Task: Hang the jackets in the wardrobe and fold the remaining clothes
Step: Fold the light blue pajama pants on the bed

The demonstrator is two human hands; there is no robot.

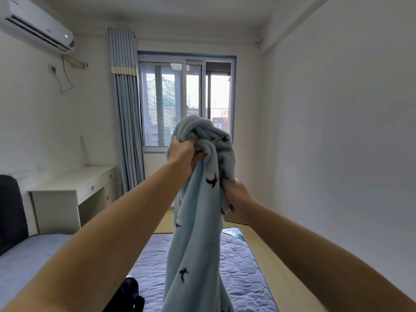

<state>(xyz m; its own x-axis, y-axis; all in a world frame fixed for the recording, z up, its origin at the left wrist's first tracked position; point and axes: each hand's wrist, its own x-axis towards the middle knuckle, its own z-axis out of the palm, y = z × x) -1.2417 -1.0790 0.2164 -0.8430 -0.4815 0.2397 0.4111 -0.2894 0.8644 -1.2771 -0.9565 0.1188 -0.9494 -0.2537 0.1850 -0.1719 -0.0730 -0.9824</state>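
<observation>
A light blue fleece garment (pixel 195 233) with small dark bird prints hangs in front of me over the bed. My left hand (pixel 183 154) grips a bunched part of it near the top, raised to window height. Lower and to the right, my right hand (pixel 236 194) clutches another fold of the same garment. The cloth drops in a long column down to the bottom edge of the view. A dark garment (pixel 130 293) lies on the bed at the bottom, partly hidden behind my left arm.
A bed with a blue quilted mattress (pixel 238 262) lies below. A white desk (pixel 74 188) stands at the left wall, a dark chair back (pixel 10 210) at far left. A window (pixel 184 102) with a blue curtain (pixel 127 109) is ahead. A bare white wall runs along the right.
</observation>
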